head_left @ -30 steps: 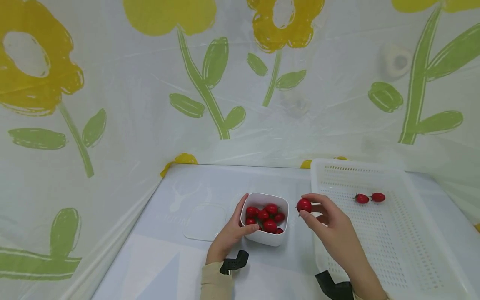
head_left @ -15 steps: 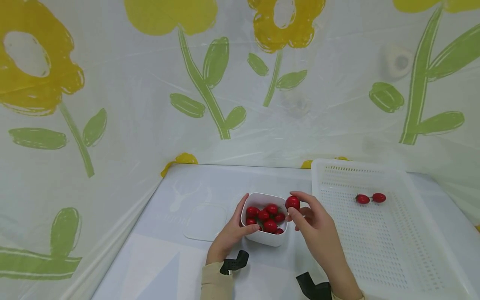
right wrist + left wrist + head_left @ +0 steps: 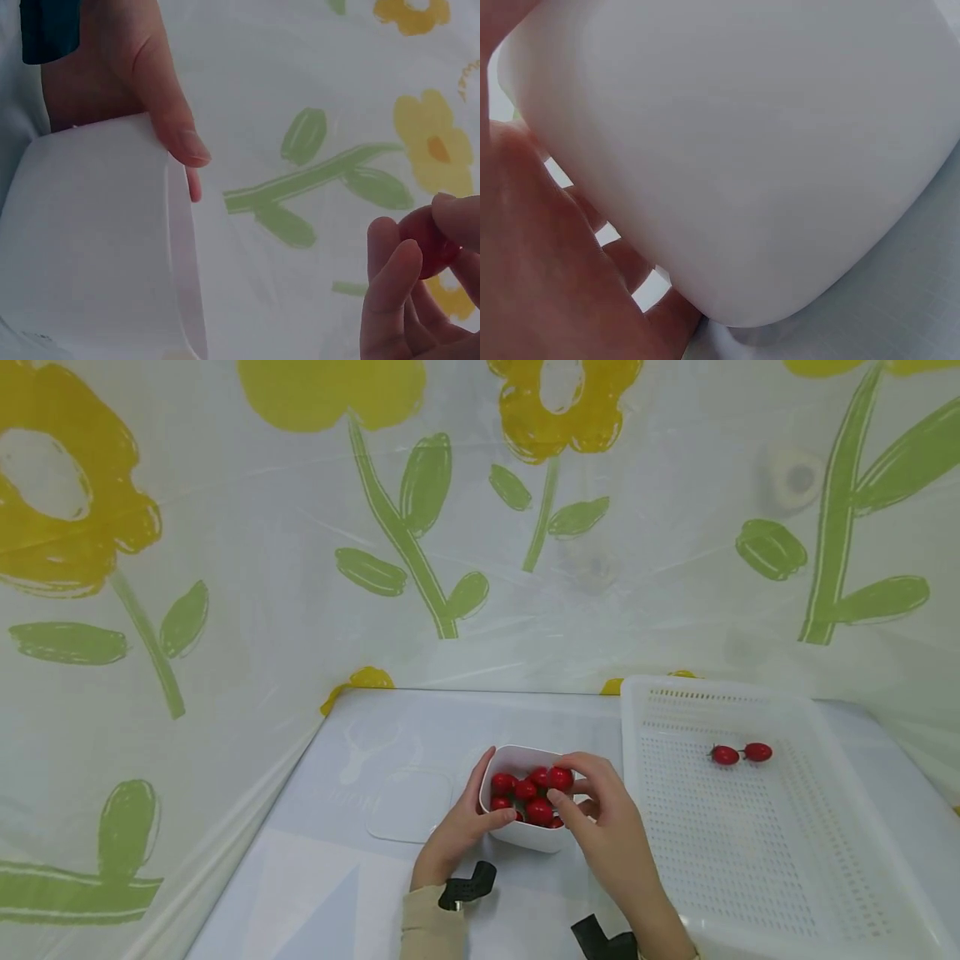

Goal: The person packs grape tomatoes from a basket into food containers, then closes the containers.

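Note:
My left hand [image 3: 455,827] grips the left side of a small white square box [image 3: 529,837], its thumb hooked over the rim. Inside the box lie several red cherry tomatoes [image 3: 538,812]. My right hand [image 3: 611,831] pinches one cherry tomato [image 3: 560,777] between thumb and fingers, over the box's right side in the head view. The right wrist view shows that held tomato [image 3: 429,242] at the fingertips, above the rim of the box [image 3: 97,240]. From the left wrist, the wall of the box [image 3: 742,150] fills most of the view and hides the tomatoes.
A large white perforated basket [image 3: 765,852] stands on the right, with two cherry tomatoes [image 3: 741,754] near its far end. A clear flat lid [image 3: 408,806] lies left of the box on the pale table [image 3: 315,860]. A flower-printed curtain [image 3: 285,527] rises behind.
My right hand has moved left with the cherry tomato, from beside the basket to over the box. The left hand keeps its hold on the box.

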Demonstrator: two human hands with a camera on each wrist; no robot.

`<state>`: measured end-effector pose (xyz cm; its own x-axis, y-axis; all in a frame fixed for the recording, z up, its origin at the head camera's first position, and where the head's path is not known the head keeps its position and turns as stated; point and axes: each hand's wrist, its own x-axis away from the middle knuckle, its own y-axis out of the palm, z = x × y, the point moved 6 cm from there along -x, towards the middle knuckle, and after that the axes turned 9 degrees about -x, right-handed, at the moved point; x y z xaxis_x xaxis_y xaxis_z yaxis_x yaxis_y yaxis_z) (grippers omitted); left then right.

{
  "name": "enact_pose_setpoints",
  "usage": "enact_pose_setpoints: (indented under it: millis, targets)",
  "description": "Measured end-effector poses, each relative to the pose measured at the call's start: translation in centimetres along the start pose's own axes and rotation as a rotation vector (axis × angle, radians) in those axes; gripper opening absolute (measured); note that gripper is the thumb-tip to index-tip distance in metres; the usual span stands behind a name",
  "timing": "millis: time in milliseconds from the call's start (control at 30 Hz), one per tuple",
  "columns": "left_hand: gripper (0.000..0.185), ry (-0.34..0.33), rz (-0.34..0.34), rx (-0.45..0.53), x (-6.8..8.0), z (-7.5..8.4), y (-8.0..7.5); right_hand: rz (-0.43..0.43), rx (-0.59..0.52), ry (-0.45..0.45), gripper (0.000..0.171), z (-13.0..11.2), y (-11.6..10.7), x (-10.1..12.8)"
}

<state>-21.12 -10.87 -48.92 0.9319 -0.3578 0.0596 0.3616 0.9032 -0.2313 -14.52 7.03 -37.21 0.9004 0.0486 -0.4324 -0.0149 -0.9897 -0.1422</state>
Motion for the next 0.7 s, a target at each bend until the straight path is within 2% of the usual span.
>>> enact_pose_setpoints:
  millis: [300, 533, 700]
  targets:
    - [0.085, -0.005, -0.012, -0.001, 1.1, 2.4, 0.2, 0.0, -0.016, 0.034, 0.024, 1.2, 1.9, 0.3]
    - [0.084, 0.002, -0.02, 0.002, 1.3, 2.6, 0.2, 0.044, 0.002, 0.084, 0.018, 2.7, 3.0, 0.4]
    - [0.083, -0.004, -0.027, -0.005, 1.3, 2.6, 0.2, 0.044, 0.062, 0.089, 0.017, 3.6, 3.6, 0.4]
